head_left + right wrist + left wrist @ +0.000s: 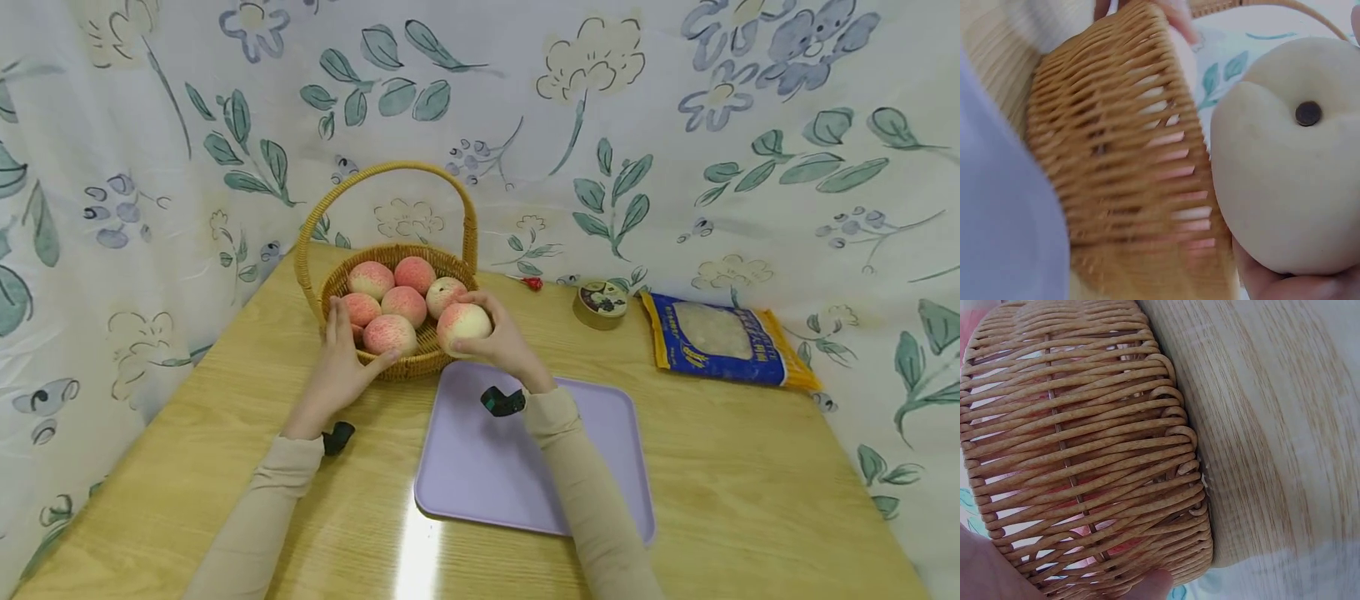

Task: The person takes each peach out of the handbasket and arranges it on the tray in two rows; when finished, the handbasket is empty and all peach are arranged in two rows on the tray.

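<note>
The two hands are apart: the left hand (pixel 335 379) rests spread on the near-left rim of a wicker basket (pixel 414 367), while the right hand (pixel 512 346) grips a peach (pixel 465 327) at the near-right rim. A floral cloth (pixel 517 50) backs the wooden table (pixel 735 475). On it, a lilac tray (pixel 480 475) lies below the right forearm, nearer than the basket. A blue-and-yellow bag (pixel 712 333) sits well to the right, a round box (pixel 600 304) beside it. Other peaches (pixel 403 306) fill the basket; beyond lies a small red flower (pixel 533 283).
</note>
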### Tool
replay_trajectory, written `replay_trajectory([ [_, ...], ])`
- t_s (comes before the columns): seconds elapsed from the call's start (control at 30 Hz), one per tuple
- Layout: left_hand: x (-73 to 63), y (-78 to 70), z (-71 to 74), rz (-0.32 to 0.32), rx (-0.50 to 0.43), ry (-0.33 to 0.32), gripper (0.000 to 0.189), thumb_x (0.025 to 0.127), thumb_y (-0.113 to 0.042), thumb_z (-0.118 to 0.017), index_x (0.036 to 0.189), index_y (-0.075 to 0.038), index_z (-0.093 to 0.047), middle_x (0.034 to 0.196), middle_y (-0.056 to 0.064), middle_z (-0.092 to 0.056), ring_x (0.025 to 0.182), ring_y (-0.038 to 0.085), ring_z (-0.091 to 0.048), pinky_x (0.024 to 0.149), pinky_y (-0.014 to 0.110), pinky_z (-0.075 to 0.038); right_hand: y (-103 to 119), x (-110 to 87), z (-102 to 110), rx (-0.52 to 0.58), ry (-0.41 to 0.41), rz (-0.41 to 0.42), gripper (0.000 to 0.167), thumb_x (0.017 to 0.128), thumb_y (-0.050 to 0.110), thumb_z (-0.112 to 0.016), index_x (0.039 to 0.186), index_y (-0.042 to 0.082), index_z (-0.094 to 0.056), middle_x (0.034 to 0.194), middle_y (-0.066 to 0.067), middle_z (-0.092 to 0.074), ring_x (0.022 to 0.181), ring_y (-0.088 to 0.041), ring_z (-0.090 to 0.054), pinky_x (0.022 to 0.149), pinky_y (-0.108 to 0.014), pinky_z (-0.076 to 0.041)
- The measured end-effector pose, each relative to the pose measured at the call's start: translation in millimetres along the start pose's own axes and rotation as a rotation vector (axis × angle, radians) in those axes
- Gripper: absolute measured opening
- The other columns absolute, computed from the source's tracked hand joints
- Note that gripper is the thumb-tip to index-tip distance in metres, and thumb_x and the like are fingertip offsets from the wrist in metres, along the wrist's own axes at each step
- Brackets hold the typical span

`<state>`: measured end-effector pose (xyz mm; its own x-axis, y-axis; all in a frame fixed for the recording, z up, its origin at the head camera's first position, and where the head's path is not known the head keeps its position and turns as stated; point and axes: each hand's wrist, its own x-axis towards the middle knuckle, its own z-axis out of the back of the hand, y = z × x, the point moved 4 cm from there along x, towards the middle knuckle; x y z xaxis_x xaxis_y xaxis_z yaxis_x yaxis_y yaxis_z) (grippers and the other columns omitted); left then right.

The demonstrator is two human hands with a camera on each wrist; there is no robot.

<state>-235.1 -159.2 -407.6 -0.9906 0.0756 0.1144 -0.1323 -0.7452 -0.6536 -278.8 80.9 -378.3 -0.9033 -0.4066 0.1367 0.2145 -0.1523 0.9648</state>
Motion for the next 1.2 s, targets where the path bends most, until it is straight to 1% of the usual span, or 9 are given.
replay_trajectory([
  [0.17,-3.8,4.8,4.5,0.017,0.002,-0.002,0.117,0.088,-0.063,-0.057,0.149,-0.004,0.024,0.158,0.018,0.027,0.145,0.050,0.011,0.114,0.066,-0.015,-15,-12.3,5,-0.045,-0.018,-0.013,0.066,0.074,0.002,-0.079,0.132,0.009,-0.047,0.137,-0.012,-0.046,0.117,-0.031,-0.053,0.095,-0.043,-0.050],
  [0.37,-6.7,10.0,8.6,0.026,0.019,-0.005,0.117,0.088,-0.062,-0.056,0.149,-0.003,0.024,0.158,0.019,0.027,0.144,0.051,0.010,0.113,0.067,-0.016,-51,-22.5,1,-0.083,-0.065,-0.123,0.072,0.075,0.009,-0.082,0.137,0.010,-0.045,0.139,-0.009,-0.047,0.118,-0.028,-0.054,0.097,-0.040,-0.048],
  [0.43,-7.4,10.8,7.9,0.026,0.023,0.002,0.117,0.089,-0.062,-0.056,0.149,-0.002,0.024,0.158,0.019,0.026,0.144,0.052,0.009,0.112,0.068,-0.017,-59,-26.0,-3,-0.092,-0.038,-0.147,0.072,0.077,0.012,-0.081,0.138,0.011,-0.044,0.140,-0.009,-0.048,0.119,-0.027,-0.054,0.098,-0.040,-0.047],
  [0.53,-7.8,10.7,5.4,0.023,0.025,0.012,0.117,0.089,-0.062,-0.056,0.149,-0.002,0.024,0.158,0.020,0.026,0.143,0.053,0.009,0.112,0.068,-0.017,-66,-30.3,-8,-0.137,0.045,-0.130,0.070,0.078,0.013,-0.080,0.137,0.013,-0.043,0.140,-0.011,-0.047,0.121,-0.028,-0.053,0.100,-0.042,-0.046],
  [0.67,-6.6,9.8,2.4,0.014,0.017,0.006,0.117,0.089,-0.061,-0.057,0.149,-0.003,0.024,0.158,0.020,0.025,0.144,0.052,0.009,0.112,0.068,-0.016,-66,-34.5,-10,-0.200,0.173,-0.035,0.076,0.076,0.007,-0.080,0.138,0.014,-0.036,0.145,-0.013,-0.039,0.130,-0.030,-0.046,0.106,-0.047,-0.041],
  [0.8,-4.8,9.2,0.7,0.005,0.015,-0.009,0.117,0.089,-0.060,-0.058,0.149,-0.003,0.024,0.158,0.021,0.024,0.145,0.050,0.009,0.113,0.067,-0.017,-66,-35.5,-10,-0.295,0.235,0.042,0.086,0.077,0.010,-0.081,0.145,0.011,-0.027,0.150,-0.016,-0.032,0.137,-0.035,-0.035,0.113,-0.053,-0.030],
  [0.9,-3.9,8.3,-0.3,0.002,0.014,-0.013,0.117,0.088,-0.060,-0.058,0.150,-0.003,0.023,0.158,0.021,0.024,0.145,0.049,0.009,0.113,0.066,-0.016,-68,-36.6,-9,-0.382,0.268,-0.002,0.089,0.082,0.021,-0.078,0.150,0.011,-0.021,0.155,-0.014,-0.026,0.141,-0.039,-0.020,0.115,-0.058,-0.016],
  [1.0,-2.5,6.6,-1.4,0.002,0.011,-0.011,0.117,0.088,-0.061,-0.058,0.150,-0.004,0.024,0.158,0.021,0.024,0.146,0.048,0.010,0.114,0.066,-0.015,-70,-38.7,-7,-0.406,0.280,-0.094,0.087,0.086,0.027,-0.073,0.152,0.015,-0.019,0.159,-0.010,-0.021,0.141,-0.041,-0.007,0.113,-0.061,-0.011],
  [1.2,0.8,2.9,-3.6,-0.001,0.013,-0.003,0.117,0.088,-0.062,-0.057,0.149,-0.006,0.025,0.158,0.020,0.024,0.146,0.048,0.011,0.114,0.066,-0.014,-71,-39.2,-2,-0.385,0.248,-0.137,0.089,0.081,0.024,-0.078,0.151,0.018,-0.025,0.157,-0.009,-0.027,0.142,-0.041,-0.009,0.113,-0.062,-0.015],
])
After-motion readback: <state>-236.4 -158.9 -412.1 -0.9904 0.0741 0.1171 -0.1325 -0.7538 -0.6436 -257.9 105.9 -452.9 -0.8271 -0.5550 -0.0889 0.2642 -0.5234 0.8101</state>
